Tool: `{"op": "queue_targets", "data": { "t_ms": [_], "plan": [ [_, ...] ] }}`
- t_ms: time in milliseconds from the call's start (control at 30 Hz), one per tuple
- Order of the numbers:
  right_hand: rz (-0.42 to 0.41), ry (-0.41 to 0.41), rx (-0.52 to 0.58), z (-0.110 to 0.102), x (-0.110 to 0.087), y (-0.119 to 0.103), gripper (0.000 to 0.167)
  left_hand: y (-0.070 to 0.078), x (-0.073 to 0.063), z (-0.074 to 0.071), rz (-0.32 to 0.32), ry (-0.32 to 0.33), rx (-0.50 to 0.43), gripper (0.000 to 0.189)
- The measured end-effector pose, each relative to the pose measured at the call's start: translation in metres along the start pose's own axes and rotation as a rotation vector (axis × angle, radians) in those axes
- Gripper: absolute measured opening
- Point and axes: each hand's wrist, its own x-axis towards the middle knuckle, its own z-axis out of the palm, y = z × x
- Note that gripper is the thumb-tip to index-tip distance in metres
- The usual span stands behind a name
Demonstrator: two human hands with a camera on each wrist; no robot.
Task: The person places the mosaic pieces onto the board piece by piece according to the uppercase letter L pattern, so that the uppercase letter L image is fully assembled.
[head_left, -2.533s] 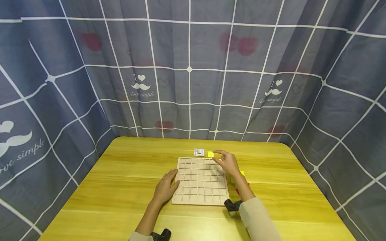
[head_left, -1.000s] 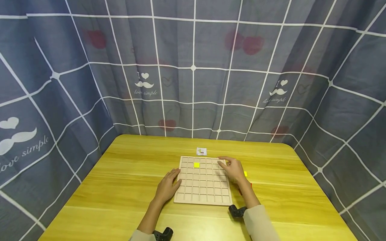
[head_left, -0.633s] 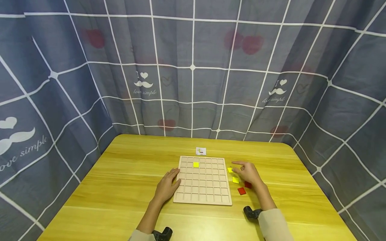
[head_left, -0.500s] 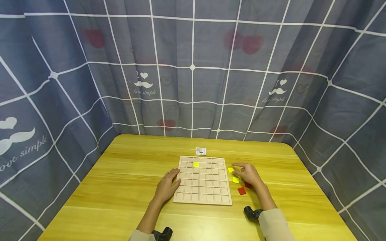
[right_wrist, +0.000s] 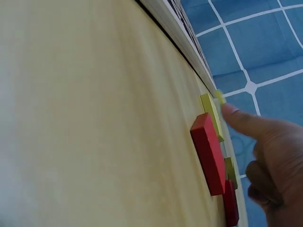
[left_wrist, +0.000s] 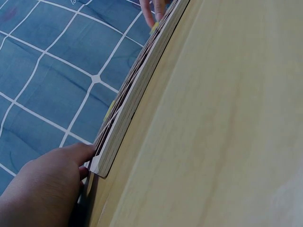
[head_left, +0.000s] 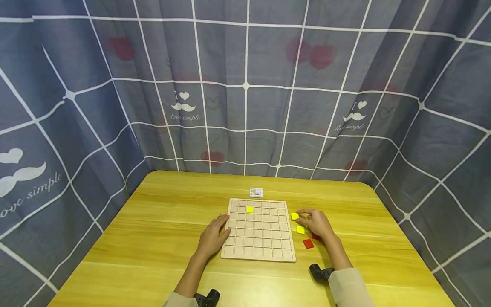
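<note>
A pale wooden grid board (head_left: 258, 234) lies on the table. One yellow tile (head_left: 250, 209) sits in a cell of its second row from the far side. My left hand (head_left: 212, 237) rests at the board's left edge, fingers extended. Right of the board, my right hand (head_left: 316, 222) pinches another yellow tile (head_left: 294, 216) between thumb and fingertips; the thumb tip is at this tile in the right wrist view. Below it lie a second yellow tile (head_left: 300, 230) and a red tile (head_left: 308, 244). Another red tile (head_left: 316, 237) is partly hidden by the hand.
A small card with a printed grid (head_left: 256, 192) lies beyond the board's far edge. The wooden table (head_left: 153, 238) ends at a dark checked curtain (head_left: 245, 106). In the right wrist view, a further yellowish tile (right_wrist: 230, 172) stands between the red ones.
The yellow tile my right hand held beyond the board is now in a cell. That hand has moved right and now grips another yellow tile. My left hand has stayed at the board.
</note>
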Motion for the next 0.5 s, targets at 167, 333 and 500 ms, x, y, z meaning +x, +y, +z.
{"op": "queue_targets", "data": {
  "t_ms": [167,333,500],
  "plan": [
    [-0.043,0.082,0.002,0.0,-0.001,-0.015,0.033,0.001,0.0,0.001,-0.009,-0.008,0.006,0.047],
    [-0.112,0.144,0.05,0.008,0.003,-0.044,0.033,0.002,0.001,0.0,-0.011,-0.006,0.002,0.047],
    [-0.144,0.154,0.076,0.025,0.009,-0.07,0.032,0.003,0.001,0.0,-0.011,-0.008,0.005,0.047]
  ]
}}
